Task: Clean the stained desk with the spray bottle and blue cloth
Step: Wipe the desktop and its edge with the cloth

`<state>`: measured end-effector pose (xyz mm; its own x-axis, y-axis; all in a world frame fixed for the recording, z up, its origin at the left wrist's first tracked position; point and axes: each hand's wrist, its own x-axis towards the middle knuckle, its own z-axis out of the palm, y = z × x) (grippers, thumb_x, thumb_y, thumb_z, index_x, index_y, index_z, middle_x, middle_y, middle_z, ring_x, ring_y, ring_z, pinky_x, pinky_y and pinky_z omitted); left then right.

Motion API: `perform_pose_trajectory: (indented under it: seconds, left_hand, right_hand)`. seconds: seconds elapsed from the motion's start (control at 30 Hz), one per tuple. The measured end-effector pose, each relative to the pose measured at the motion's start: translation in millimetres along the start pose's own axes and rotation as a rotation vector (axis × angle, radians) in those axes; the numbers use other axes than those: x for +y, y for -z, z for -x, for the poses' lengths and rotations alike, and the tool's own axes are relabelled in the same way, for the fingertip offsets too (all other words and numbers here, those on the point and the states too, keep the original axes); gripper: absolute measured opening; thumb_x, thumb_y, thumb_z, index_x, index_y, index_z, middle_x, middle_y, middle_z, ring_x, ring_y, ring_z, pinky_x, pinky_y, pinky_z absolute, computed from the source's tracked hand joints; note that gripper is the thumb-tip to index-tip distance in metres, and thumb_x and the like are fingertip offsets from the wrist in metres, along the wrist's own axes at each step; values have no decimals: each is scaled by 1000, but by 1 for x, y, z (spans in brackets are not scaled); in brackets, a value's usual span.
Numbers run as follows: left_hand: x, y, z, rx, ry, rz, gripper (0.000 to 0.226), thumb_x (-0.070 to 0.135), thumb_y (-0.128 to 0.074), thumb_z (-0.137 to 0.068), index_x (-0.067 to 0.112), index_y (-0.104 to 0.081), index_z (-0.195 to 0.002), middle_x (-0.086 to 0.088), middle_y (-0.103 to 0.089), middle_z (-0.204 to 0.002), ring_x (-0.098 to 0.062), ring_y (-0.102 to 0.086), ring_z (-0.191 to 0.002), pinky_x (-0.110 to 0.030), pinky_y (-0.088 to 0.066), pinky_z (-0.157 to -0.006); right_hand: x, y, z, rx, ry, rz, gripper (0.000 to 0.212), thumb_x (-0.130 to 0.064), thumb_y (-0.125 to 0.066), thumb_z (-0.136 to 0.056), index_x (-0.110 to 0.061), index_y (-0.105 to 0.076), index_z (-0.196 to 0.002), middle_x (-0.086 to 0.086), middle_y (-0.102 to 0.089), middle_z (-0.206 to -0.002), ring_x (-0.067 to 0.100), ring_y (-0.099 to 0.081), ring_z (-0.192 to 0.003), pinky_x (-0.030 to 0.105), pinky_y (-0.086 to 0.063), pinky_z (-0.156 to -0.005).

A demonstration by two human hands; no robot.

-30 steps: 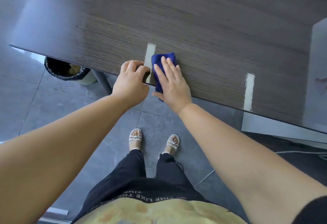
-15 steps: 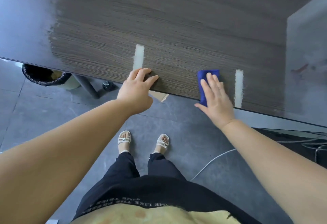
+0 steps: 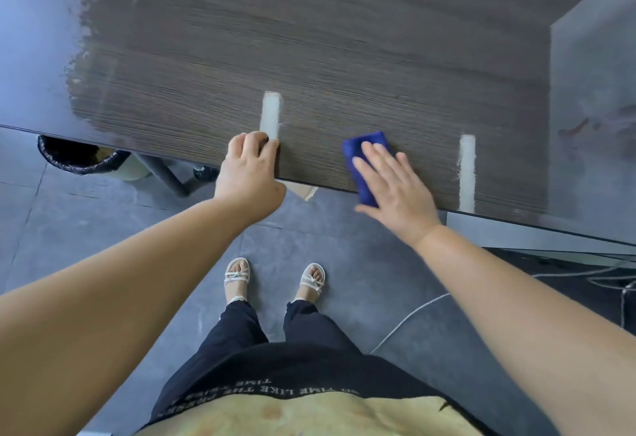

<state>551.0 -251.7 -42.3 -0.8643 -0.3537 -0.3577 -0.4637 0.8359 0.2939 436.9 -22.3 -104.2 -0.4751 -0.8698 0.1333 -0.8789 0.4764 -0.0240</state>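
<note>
The desk (image 3: pixel 344 57) has a dark wood-grain top with a glossy sheen at its left and right sides. A folded blue cloth (image 3: pixel 364 146) lies on the top at the near edge. My right hand (image 3: pixel 392 184) presses flat on it with straight, spread fingers. My left hand (image 3: pixel 249 167) rests on the desk's near edge with its fingers bent, beside a pale strip (image 3: pixel 271 112). A second pale strip (image 3: pixel 467 174) lies to the right of the cloth. A faint reddish mark (image 3: pixel 581 125) shows on the shiny right part. No spray bottle is in view.
A black-lined waste bin (image 3: pixel 75 156) stands under the desk at the left, next to a slanted desk leg (image 3: pixel 165 174). Cables (image 3: pixel 585 277) run over the grey tiled floor at the right. My sandalled feet (image 3: pixel 275 277) stand close to the desk edge.
My right hand slid the cloth along the near edge from beside my left hand towards the right strip, then a little way back left. My left hand stayed by the left strip.
</note>
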Motion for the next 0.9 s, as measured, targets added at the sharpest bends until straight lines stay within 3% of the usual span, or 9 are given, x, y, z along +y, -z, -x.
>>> perform_pose_trajectory:
  seconds: [0.1, 0.2, 0.3, 0.43, 0.57, 0.77, 0.9]
  left_hand:
    - [22, -11, 1, -16, -100, -25, 69, 19, -54, -82, 11, -28, -145, -8, -23, -149, -29, -13, -139, -37, -21, -112]
    - [38, -18, 0, -16, -149, -23, 68, 20, -54, -82, 11, -29, -145, -8, -24, -149, -29, -16, -139, -36, -18, -113]
    - [46, -20, -2, 9, -132, -17, 67, 18, -55, -81, 10, -33, -144, -9, -28, -147, -30, -19, -137, -37, -19, -112]
    - [54, -18, -4, 59, -104, 25, 65, 13, -56, -77, 7, -39, -139, -13, -36, -142, -35, -26, -133, -44, -32, -105]
    - [74, -19, -8, 36, -119, 25, 64, 12, -54, -79, 8, -37, -141, -12, -33, -143, -35, -24, -133, -44, -33, -105]
    - [126, -37, -15, -74, -277, -50, 68, 18, -51, -83, 12, -27, -146, -7, -23, -149, -29, -14, -138, -37, -24, -111]
    - [144, -46, -17, -118, -319, -99, 68, 22, -50, -85, 14, -24, -147, -4, -19, -151, -27, -12, -139, -36, -23, -112]
  right_hand:
    - [47, 14, 52, -44, -134, 36, 102, -35, -88, -59, -8, -31, -139, 21, -42, -142, 29, -32, -133, 50, -30, -106]
    - [49, 15, 54, -76, -175, 49, 102, -36, -87, -59, -4, -30, -138, 25, -41, -142, 36, -37, -133, 50, -30, -106]
    - [18, 3, 17, -32, -88, 20, 100, -39, -86, -59, -2, -34, -137, 26, -43, -141, 40, -42, -130, 51, -27, -106]
    - [-22, -8, -24, 57, 17, -57, 92, -39, -86, -57, -3, -48, -133, 22, -48, -138, 36, -47, -127, 50, -34, -104]
    - [16, -1, 7, 51, 91, -1, 91, -42, -81, -65, -10, -38, -139, 15, -44, -143, 28, -43, -132, 50, -31, -106]
    - [132, 29, 128, -79, -197, 115, 98, -37, -85, -61, -8, -33, -139, 19, -42, -144, 33, -41, -131, 55, -29, -104]
    - [153, 40, 155, -152, -390, 41, 98, -28, -86, -61, 0, -34, -139, 25, -38, -144, 40, -37, -132, 52, -26, -105]
